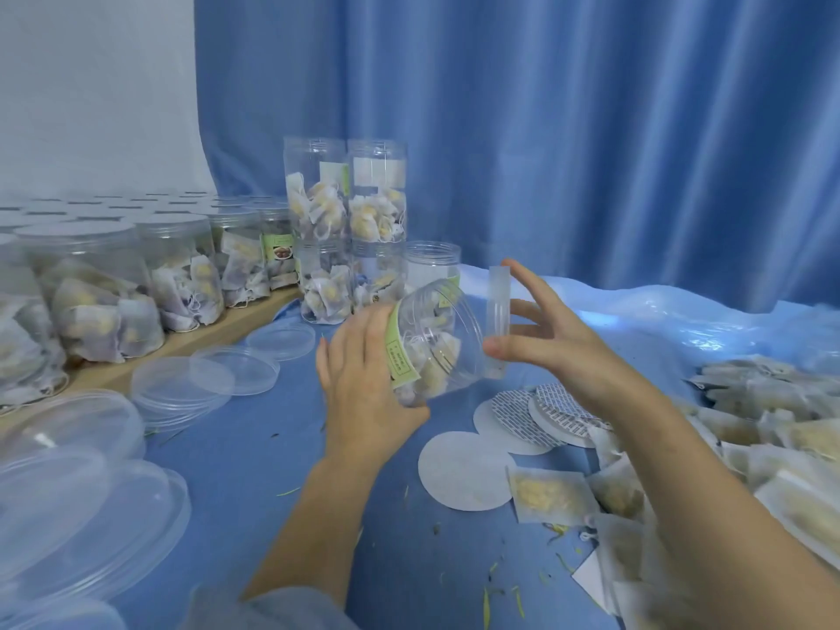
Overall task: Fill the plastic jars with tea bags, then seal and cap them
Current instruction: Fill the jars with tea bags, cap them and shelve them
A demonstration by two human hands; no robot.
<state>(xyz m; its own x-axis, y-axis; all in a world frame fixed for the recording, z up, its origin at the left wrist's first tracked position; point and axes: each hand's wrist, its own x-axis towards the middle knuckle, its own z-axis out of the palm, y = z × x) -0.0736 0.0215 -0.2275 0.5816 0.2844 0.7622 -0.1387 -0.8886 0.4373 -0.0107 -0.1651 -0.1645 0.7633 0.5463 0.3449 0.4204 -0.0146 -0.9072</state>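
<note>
Holding the clear plastic jar with the green paper label tilted on its side in my left hand, I have its open mouth turned toward three o'clock, where my right hand brings the clear round plastic cap edge-on just beside the rim. My left fingers are curled round the jar's body; my right thumb and fingertips pinch the cap by its edge, the other fingers spread.

I judge the risk to be in the tilt: with the mouth sideways and the cap not yet seated, the tea bags could slide out onto the blue tabletop. A cap offered at an angle could also cross the thread and sit crooked. I cannot tell whether a seal disc already covers the mouth; if not, capping now would skip the sealing step.

The held jar is partly filled with white paper tea bags with yellowish contents. At twelve o'clock stand stacked clear jars, each holding tea bags, the upper two resting on lower ones. At nine to ten o'clock a row of capped filled jars sits on a pale wooden board. Loose clear lids lie at nine o'clock and pile up toward seven. At four o'clock lie round white seal discs, some with printed faces, and beyond them, at three to five o'clock, a heap of loose tea bags.
</note>
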